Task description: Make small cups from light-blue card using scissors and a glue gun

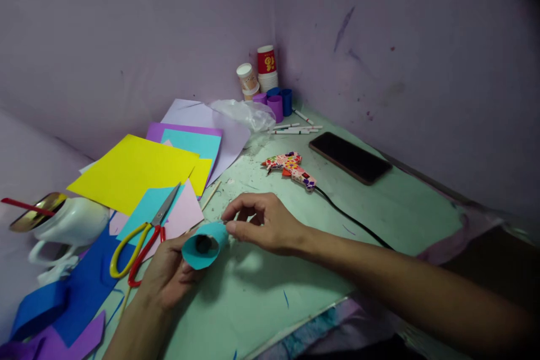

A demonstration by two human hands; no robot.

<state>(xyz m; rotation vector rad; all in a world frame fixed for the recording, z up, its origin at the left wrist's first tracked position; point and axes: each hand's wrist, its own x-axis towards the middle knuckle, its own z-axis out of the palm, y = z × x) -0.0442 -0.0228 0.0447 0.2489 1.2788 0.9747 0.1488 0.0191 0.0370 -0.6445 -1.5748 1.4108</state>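
A turquoise paper tube [196,256], flared like a cone, lies tilted with its open end towards me; its inside is dark. My left hand [171,270] cradles it from below and the left, fingers curled around it. At its far right end, the thumb and forefinger of my right hand [265,225] pinch the paper edge, the other fingers bent. Just left of my left hand, scissors [147,239] with one yellow and one red handle lie on paper sheets, blades pointing away. A flower-patterned glue gun [291,167] rests beyond my right hand, its black cord running right.
Yellow paper [135,171] and a blue sheet [90,281] cover the left side. A white mug [73,222] stands at far left. A black phone [350,157] lies at right. Marker-like sticks [295,130], purple and blue paper rolls [275,108] and stacked cups [267,62] occupy the back corner.
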